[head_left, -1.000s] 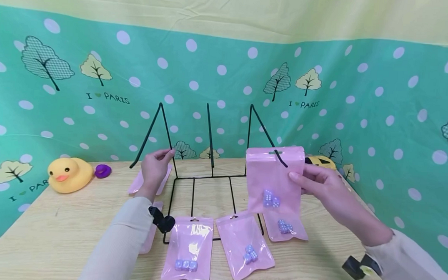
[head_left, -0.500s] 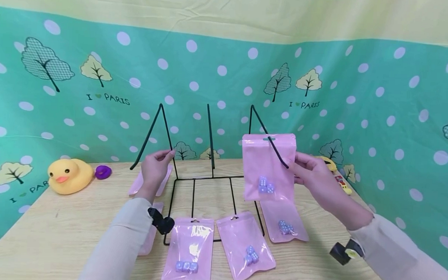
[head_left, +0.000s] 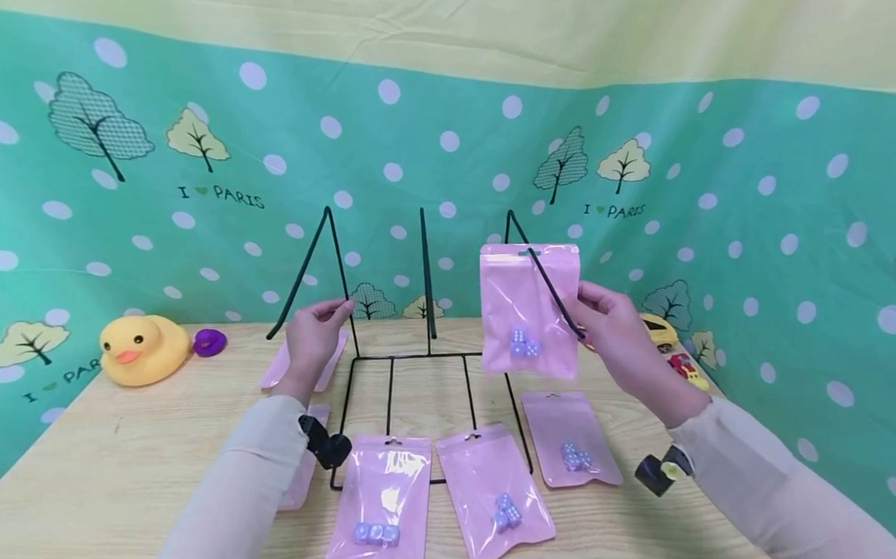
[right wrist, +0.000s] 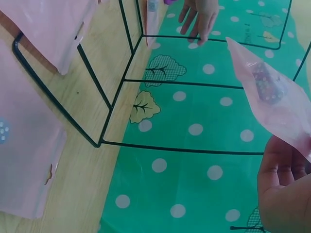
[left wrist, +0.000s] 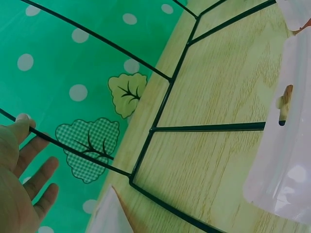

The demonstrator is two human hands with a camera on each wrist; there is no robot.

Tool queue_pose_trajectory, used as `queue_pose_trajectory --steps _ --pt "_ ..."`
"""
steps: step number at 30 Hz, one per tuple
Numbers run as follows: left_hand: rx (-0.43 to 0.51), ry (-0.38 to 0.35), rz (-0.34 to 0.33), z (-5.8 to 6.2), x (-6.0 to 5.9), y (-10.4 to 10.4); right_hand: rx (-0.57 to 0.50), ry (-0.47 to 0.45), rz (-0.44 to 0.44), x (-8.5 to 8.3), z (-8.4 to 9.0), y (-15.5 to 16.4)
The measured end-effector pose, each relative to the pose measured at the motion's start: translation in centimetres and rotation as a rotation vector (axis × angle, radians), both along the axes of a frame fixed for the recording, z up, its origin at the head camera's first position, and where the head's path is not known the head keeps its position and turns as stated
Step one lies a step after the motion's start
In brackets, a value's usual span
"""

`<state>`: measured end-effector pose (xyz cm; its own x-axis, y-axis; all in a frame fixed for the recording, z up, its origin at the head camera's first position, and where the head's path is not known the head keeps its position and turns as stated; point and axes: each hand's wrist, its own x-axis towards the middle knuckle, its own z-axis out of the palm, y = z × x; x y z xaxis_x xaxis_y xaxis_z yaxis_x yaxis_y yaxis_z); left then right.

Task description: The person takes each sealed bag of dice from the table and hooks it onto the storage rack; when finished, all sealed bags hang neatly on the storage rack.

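My right hand [head_left: 621,337] pinches the side edge of a pink zip pouch [head_left: 499,303] with several pale purple dice inside. The right prong of a black wire rack [head_left: 427,270] runs through the pouch's hang hole, its tip in front of the pouch near my thumb. In the right wrist view, the pouch [right wrist: 248,77] is seen edge-on beside the hand's curled fingers. My left hand [head_left: 314,336] pinches the rack's left upright between thumb and forefinger; in the left wrist view the other fingers [left wrist: 41,179] are spread loosely below the wire.
On the wooden table, pink pouches lie before the rack: one [head_left: 364,484] front left, one [head_left: 485,473] in the middle, one [head_left: 550,426] right. Two more are partly behind my left arm. A yellow duck [head_left: 148,354] and purple toy [head_left: 209,342] stand left, a yellow toy car [head_left: 663,332] right.
The pouch has moved up and to the left along the right prong, away from its tip, with my right hand following. My left hand keeps its place on the upright.
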<state>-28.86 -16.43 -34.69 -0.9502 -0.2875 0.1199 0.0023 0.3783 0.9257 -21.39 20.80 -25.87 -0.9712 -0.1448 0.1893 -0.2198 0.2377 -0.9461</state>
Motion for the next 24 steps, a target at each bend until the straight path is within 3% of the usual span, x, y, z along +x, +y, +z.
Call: queue_pose_trajectory --steps 24 --pt "0.01 -0.002 0.001 -0.1 -0.3 -0.1 0.008 -0.031 -0.083 -4.8 0.9 -1.8"
